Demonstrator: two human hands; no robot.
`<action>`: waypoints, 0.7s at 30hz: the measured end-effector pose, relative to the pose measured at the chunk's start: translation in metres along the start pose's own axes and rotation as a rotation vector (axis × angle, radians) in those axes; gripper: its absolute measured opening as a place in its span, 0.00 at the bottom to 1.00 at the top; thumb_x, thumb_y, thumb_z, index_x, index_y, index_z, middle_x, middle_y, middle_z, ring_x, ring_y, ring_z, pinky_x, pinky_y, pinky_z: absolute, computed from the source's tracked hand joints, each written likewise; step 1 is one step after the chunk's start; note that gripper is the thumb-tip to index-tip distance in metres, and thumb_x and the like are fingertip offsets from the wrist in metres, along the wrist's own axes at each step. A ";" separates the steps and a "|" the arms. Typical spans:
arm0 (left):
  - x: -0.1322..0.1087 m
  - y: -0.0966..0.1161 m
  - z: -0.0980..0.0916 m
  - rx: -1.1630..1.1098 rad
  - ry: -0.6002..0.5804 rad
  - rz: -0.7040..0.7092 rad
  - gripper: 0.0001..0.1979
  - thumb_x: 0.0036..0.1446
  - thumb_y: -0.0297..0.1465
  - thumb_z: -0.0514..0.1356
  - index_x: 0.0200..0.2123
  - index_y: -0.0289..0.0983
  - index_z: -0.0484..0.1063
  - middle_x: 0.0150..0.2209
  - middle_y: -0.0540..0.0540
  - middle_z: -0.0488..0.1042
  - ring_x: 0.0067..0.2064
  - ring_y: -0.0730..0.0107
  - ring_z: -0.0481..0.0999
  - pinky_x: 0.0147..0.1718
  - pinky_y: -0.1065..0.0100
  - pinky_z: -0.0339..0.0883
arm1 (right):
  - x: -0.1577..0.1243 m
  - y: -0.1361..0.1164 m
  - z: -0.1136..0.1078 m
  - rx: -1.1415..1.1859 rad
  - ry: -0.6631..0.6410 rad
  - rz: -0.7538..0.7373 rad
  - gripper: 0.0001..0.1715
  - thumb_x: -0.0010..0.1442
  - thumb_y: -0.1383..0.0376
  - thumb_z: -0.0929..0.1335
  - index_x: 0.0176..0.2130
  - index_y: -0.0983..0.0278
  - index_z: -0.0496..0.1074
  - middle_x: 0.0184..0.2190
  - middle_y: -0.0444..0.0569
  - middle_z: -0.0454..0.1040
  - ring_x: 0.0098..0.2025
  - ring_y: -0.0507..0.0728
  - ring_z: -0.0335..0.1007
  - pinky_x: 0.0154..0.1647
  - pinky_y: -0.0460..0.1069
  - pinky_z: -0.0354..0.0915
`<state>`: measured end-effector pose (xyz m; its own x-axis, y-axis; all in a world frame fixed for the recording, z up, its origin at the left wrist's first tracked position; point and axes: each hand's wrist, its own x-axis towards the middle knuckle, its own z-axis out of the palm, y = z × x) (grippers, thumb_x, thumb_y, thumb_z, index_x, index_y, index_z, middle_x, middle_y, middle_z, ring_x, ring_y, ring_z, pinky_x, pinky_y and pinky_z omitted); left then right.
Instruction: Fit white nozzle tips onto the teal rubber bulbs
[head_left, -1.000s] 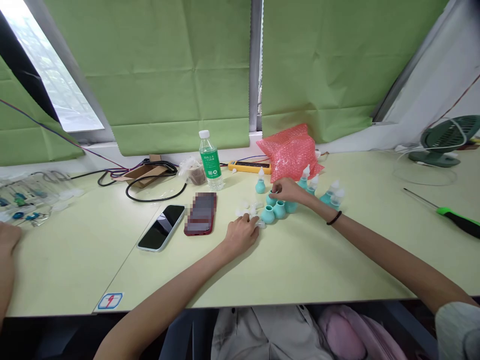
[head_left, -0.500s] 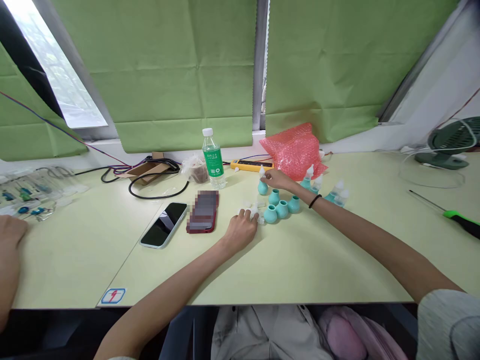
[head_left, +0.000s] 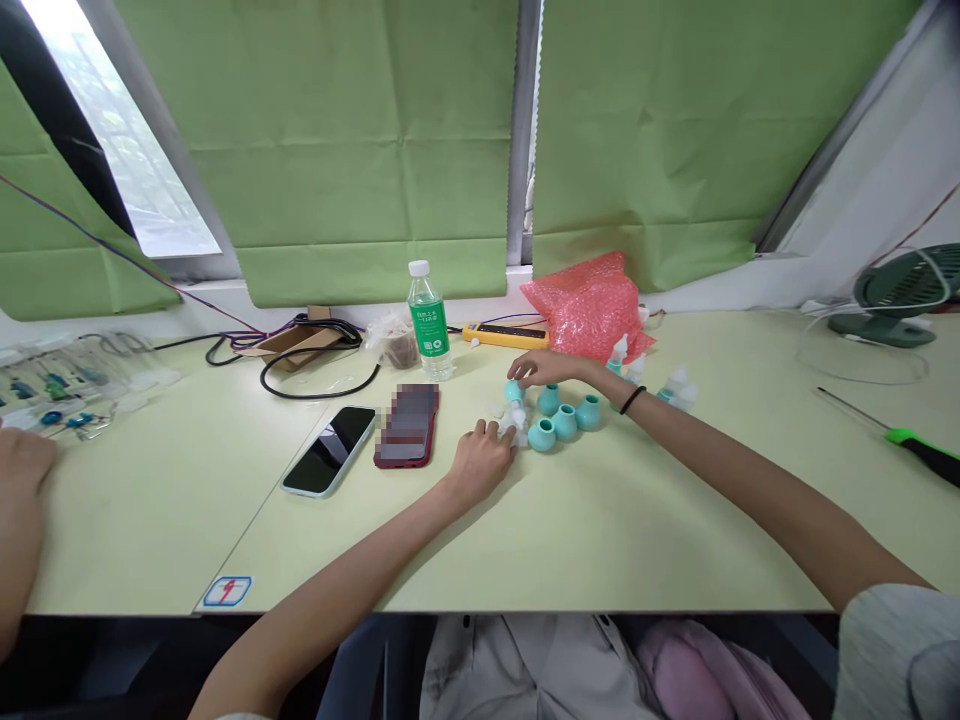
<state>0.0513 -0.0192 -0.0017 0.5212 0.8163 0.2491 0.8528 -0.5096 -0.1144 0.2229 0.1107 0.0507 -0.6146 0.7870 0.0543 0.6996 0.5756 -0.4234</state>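
Note:
My right hand grips a small teal squeeze bulb, which is tipped with its rounded end up over a pile of translucent white plastic pieces. At the near side of that pile, my left hand rests with bent, slightly spread fingertips touching the pieces. Several open-necked teal bulbs stand just to the right of the pile. Beyond my right wrist are bulbs with white pointed nozzles, partly hidden by the forearm; others with nozzles sit farther right.
Two phones lie left of my left hand. A water bottle, a yellow device and red bubble wrap line the back. A screwdriver and fan are right; another person's hand is far left.
My right hand has turned the nozzled bulb from upright to rounded end up and brought it slightly left and down to the white pieces. My left hand has barely moved.

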 end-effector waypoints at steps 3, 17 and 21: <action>0.001 0.000 0.001 0.011 0.006 -0.006 0.17 0.56 0.35 0.41 0.47 0.36 0.58 0.36 0.39 0.64 0.38 0.60 0.62 0.26 0.65 0.62 | 0.004 -0.002 0.003 0.000 -0.162 -0.136 0.22 0.40 0.69 0.66 0.40 0.61 0.69 0.38 0.46 0.70 0.37 0.53 0.66 0.32 0.42 0.61; 0.001 -0.006 -0.001 -0.118 0.180 -0.044 0.15 0.56 0.31 0.42 0.45 0.35 0.60 0.33 0.42 0.67 0.37 0.64 0.64 0.25 0.69 0.59 | -0.023 -0.046 -0.010 0.067 0.393 -0.222 0.11 0.43 0.68 0.65 0.32 0.68 0.67 0.32 0.49 0.68 0.35 0.54 0.63 0.37 0.48 0.60; -0.005 -0.011 -0.015 -0.604 0.396 -0.064 0.13 0.55 0.33 0.41 0.31 0.35 0.62 0.25 0.47 0.66 0.28 0.73 0.64 0.27 0.72 0.57 | -0.080 -0.076 0.005 0.389 0.347 -0.231 0.08 0.47 0.67 0.62 0.31 0.67 0.64 0.26 0.45 0.66 0.28 0.51 0.62 0.29 0.45 0.59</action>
<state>0.0389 -0.0216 0.0132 0.3216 0.7482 0.5804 0.6543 -0.6187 0.4350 0.2172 0.0025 0.0745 -0.5337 0.7153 0.4511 0.3354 0.6687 -0.6636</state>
